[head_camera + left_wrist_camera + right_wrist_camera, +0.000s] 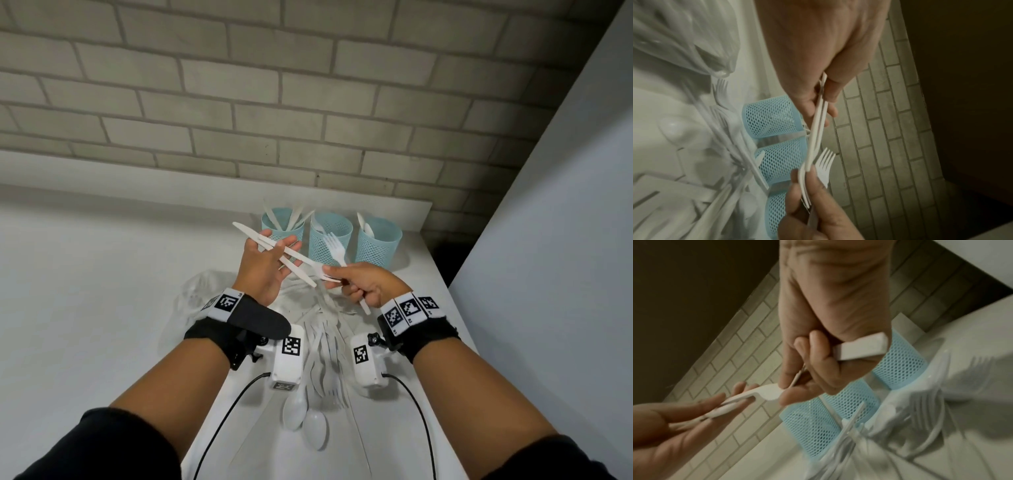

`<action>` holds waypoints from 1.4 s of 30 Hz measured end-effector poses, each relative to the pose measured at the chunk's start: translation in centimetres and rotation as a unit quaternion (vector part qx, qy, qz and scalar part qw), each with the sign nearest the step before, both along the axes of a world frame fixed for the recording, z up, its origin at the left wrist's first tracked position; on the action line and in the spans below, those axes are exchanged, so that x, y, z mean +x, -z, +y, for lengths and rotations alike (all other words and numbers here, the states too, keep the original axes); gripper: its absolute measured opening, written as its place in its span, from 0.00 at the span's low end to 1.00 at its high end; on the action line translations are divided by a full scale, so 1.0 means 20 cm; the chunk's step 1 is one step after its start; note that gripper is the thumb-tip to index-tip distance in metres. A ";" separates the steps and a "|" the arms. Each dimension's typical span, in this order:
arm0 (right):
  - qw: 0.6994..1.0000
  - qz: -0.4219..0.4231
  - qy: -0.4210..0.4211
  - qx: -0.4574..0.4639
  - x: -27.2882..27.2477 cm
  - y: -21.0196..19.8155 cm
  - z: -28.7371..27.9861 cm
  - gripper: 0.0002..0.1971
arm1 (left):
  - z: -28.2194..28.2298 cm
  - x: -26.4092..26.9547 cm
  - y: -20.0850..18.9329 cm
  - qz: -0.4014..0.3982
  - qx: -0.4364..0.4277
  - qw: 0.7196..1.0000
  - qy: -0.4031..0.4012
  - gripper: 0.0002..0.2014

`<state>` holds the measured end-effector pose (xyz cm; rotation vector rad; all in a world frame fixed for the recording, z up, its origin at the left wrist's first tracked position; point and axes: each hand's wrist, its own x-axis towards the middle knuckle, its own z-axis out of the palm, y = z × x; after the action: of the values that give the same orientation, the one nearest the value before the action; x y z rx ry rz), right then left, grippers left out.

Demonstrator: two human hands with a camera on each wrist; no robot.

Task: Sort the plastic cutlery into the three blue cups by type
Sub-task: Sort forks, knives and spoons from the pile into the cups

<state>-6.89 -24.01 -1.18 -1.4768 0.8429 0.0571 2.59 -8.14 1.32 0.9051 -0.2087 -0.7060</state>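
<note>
Three blue mesh cups stand at the table's back: the left cup holds knives, the middle cup a fork, the right cup spoons. My left hand is raised in front of the left cup and holds white knives between its fingers. My right hand grips an upright white fork in its curled fingers. Its thumb and forefinger pinch the head of a second fork whose handle runs into my left hand. The pinched head shows plainly in the right wrist view.
A pile of white cutlery lies on the white table under my wrists, with two spoons nearest me. A clear plastic bag lies left of it. A brick wall stands behind and a white panel at right.
</note>
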 end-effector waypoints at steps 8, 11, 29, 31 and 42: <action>0.944 -0.252 0.210 0.044 0.06 -0.13 0.03 0.11 | -0.05 -0.05 0.05 0.014 0.049 0.996 0.071 0.06; 0.935 -0.278 0.177 0.132 0.08 -0.16 0.07 0.12 | -0.06 -0.05 0.07 0.022 0.061 0.995 0.072 0.10; 0.861 -0.393 0.271 -0.173 0.41 -0.29 -0.15 0.06 | -0.09 0.02 0.03 -0.014 0.060 0.996 0.057 0.14; 0.870 -0.369 0.257 -0.201 0.44 -0.24 -0.17 0.05 | -0.10 0.03 0.03 -0.030 0.067 0.996 0.054 0.14; 0.956 -0.172 0.141 -0.191 0.45 -0.13 -0.21 0.23 | -0.08 0.05 0.07 0.000 0.078 0.995 0.056 0.13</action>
<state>2.08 -28.12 1.50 -1.6458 0.7953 -0.5907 3.67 -9.80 -0.11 1.0491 -0.2071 -0.8340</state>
